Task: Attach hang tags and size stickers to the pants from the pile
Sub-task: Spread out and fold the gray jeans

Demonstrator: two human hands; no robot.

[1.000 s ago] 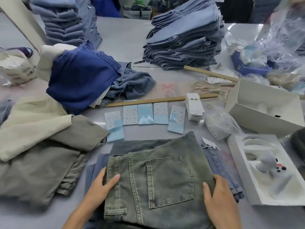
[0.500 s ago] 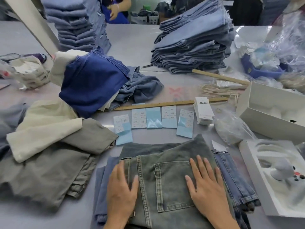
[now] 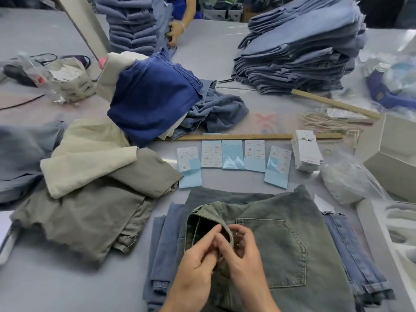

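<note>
Both hands, the left hand (image 3: 198, 262) and right hand (image 3: 244, 255), pinch the folded-back waistband of the grey-green jeans (image 3: 281, 233) lying on the table (image 3: 67, 284), apparently readying it for tagging; next likely needs a hang tag (image 3: 306, 152).

- Jeans (image 3: 288, 239) are lying nearest, on top of more pants (image 3: 164, 248).
- Sticker sheets (image 3: 233, 157) are sitting in a row behind them, ruler (image 3: 247, 136) just past that.
- Tags (image 3: 306, 153) are stacking up right of the sheets.
- Pile (image 3: 90, 188) is sprawling off left.
</note>
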